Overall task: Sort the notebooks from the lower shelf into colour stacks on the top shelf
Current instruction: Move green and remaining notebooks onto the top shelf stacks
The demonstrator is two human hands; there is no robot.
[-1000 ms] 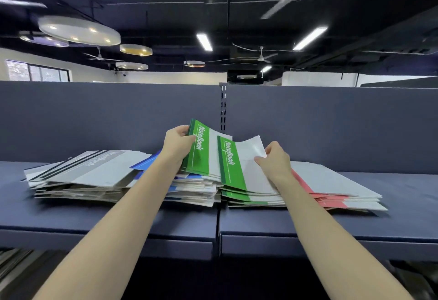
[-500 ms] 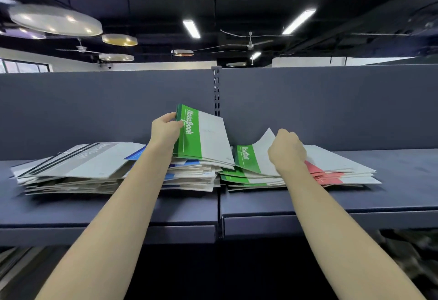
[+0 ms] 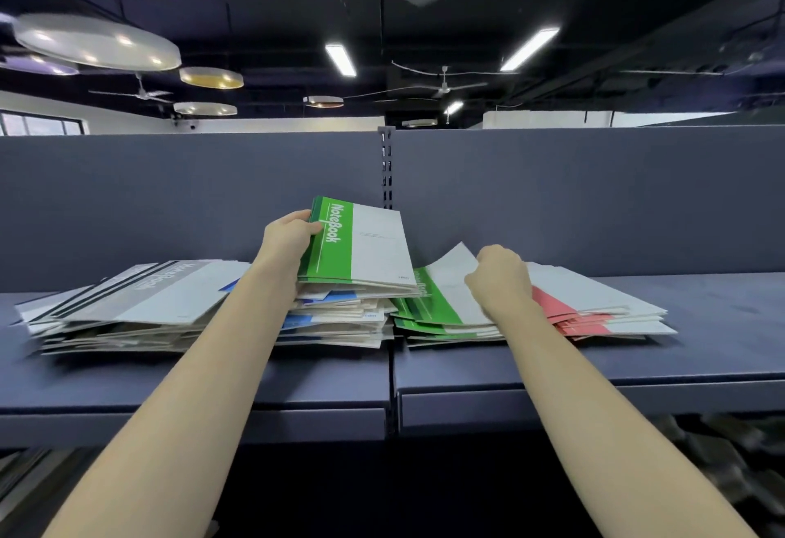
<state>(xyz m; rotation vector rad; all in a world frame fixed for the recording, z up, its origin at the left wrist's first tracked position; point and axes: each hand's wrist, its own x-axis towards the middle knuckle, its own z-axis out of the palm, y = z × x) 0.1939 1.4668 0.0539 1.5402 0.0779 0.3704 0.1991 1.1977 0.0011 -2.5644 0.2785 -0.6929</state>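
On the dark blue top shelf (image 3: 701, 350) lie four notebook stacks: grey (image 3: 140, 304) at the left, blue (image 3: 340, 316), green (image 3: 433, 312) and red (image 3: 594, 312) at the right. My left hand (image 3: 289, 240) grips a small bundle of green notebooks (image 3: 361, 244) by its spine, tilted up over the blue stack. My right hand (image 3: 501, 278) is curled on the green stack and pinches the lifted corner of its top notebook, whose white cover bends upward.
A grey back panel (image 3: 594, 197) rises behind the shelf, split by a slotted upright (image 3: 387, 172). The shelf's front lip (image 3: 552, 406) runs across below the stacks. The lower shelf is dark and mostly hidden by my forearms.
My left hand has tilted its green bundle flatter. My right hand has laid its green notebook down onto the green stack and curled over it. The camera view shifted slightly.
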